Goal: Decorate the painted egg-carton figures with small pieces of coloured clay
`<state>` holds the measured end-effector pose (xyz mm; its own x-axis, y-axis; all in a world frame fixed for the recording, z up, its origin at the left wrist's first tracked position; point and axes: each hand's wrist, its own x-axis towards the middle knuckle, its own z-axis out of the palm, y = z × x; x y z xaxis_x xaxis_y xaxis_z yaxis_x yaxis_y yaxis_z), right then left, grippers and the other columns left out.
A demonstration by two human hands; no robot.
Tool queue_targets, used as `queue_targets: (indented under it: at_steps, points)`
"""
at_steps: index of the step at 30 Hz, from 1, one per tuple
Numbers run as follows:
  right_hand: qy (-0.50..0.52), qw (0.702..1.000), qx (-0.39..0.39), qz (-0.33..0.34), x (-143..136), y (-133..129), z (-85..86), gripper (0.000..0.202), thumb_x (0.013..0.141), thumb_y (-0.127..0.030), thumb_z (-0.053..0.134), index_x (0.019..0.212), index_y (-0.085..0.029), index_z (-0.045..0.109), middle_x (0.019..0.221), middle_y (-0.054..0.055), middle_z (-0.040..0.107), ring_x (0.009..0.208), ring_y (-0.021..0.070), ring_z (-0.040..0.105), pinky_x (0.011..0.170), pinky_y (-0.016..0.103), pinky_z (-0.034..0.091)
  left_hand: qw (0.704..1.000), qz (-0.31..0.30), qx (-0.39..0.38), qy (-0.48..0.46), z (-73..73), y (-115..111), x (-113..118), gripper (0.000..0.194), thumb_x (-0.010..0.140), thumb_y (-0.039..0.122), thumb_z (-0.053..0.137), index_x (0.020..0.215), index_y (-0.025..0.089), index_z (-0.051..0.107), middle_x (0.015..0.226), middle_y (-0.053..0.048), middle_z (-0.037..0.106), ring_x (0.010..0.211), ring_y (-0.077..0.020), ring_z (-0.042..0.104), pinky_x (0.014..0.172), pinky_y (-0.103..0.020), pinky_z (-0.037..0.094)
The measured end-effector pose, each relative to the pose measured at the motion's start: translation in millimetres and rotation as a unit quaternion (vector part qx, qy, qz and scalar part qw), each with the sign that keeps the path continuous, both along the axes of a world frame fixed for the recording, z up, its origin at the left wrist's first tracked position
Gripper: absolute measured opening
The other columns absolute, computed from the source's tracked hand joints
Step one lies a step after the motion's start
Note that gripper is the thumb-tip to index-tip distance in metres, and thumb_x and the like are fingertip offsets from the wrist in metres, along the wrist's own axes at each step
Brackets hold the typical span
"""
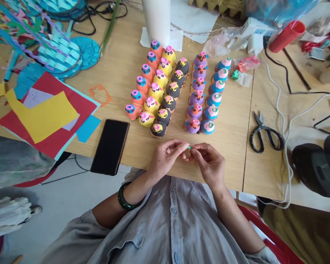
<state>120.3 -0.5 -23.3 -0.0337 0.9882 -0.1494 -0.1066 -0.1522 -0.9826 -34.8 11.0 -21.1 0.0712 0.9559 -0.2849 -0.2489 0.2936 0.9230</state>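
Note:
My left hand (167,156) and my right hand (209,161) meet at the table's front edge, fingertips nearly touching. Both are closed in a pinch on a small green piece of clay (189,147), mostly hidden by the fingers. Just beyond them stand rows of small painted domed figures: orange ones (136,96), yellow ones (156,91), black ones (168,103), purple ones (195,97) and blue ones with pink tops (216,99). Green rings mark the pink tops. Clay in clear wrap (244,65), pink and green, lies behind the blue row.
A black phone (110,146) lies left of my hands, near coloured paper sheets (52,113). Black-handled scissors (265,134) and white cables (282,110) lie to the right. Behind the figures stands a white cylinder (156,22). A red tube (287,36) rests near a power strip (257,33).

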Motion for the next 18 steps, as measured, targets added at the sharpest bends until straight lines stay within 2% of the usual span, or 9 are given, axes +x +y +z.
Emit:
queue_targets:
  at_steps: [3,8,12,15,18]
  points:
    - [0.007,1.0,-0.009,-0.007,-0.6,0.9,-0.1,0.013,0.087,-0.032,0.078,0.089,-0.021,0.071,0.07,-0.001,0.072,0.061,0.0128,0.071,0.062,0.026,0.06,1.0,-0.006,0.008,-0.007,-0.6,-0.1,0.4,0.031,0.084,0.039,0.078,0.102,0.015,0.075,0.085,-0.002,0.074,0.063,-0.0096,0.068,0.064,-0.022,0.059]
    - [0.026,0.999,-0.042,-0.002,-1.8,2.6,0.7,0.022,0.086,-0.038,0.079,0.098,-0.022,0.07,0.074,0.0,0.074,0.065,0.014,0.073,0.065,0.029,0.063,1.0,0.001,0.013,-0.002,-1.4,-0.8,0.4,0.024,0.083,0.036,0.079,0.089,0.013,0.075,0.077,-0.002,0.074,0.064,-0.0101,0.067,0.064,-0.022,0.061]
    - [0.033,0.997,-0.065,-0.002,-1.5,2.4,0.6,0.024,0.082,-0.041,0.082,0.089,-0.022,0.07,0.071,-0.001,0.074,0.062,0.014,0.072,0.064,0.029,0.063,1.0,-0.004,0.003,-0.007,-1.9,-1.9,0.3,0.025,0.083,0.036,0.078,0.093,0.013,0.075,0.075,-0.002,0.073,0.065,-0.0109,0.069,0.066,-0.023,0.062]
    - [0.043,0.996,-0.073,-0.005,-0.8,2.3,0.7,0.025,0.081,-0.043,0.083,0.088,-0.022,0.07,0.072,-0.001,0.074,0.064,0.0147,0.072,0.063,0.029,0.064,0.999,-0.022,-0.005,-0.024,-3.1,-2.9,0.4,0.029,0.082,0.034,0.08,0.101,0.013,0.075,0.083,-0.003,0.076,0.069,-0.0121,0.071,0.067,-0.024,0.063]
    - [0.032,0.997,-0.073,0.007,-0.2,3.0,0.9,0.027,0.082,-0.044,0.081,0.088,-0.021,0.07,0.071,0.0,0.073,0.063,0.0148,0.072,0.063,0.029,0.063,1.0,-0.026,0.001,-0.016,-5.1,-3.6,0.9,0.028,0.081,0.034,0.08,0.099,0.013,0.075,0.084,-0.005,0.077,0.071,-0.014,0.073,0.068,-0.025,0.064]
